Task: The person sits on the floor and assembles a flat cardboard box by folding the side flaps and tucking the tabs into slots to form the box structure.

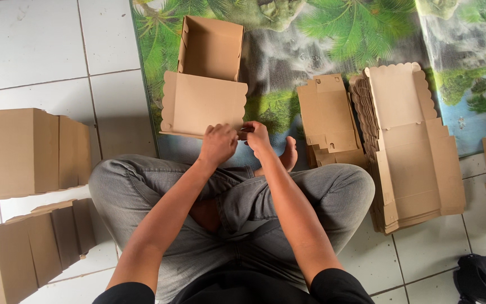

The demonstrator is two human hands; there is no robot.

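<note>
— Sitting cross-legged on the floor point(35, 50), folding a brown cardboard box point(206, 79) just ahead of the knees, on the printed mat point(333, 34).

— Lying which way from the grip?

— Straight ahead; open tray farthest, scalloped lid flap point(201, 104) tilting back toward the body, long axis running left to right.

— And the hands?

— Left hand point(217, 143) pinching the flap's near edge, right hand point(257, 137) closing narrowly at the near right corner, almost touching the left. Neither nearer.

— Room around?

— Flat box blanks point(406, 146) stacking close on the right, finished boxes point(23, 152) on the left; open mat beyond.
</note>
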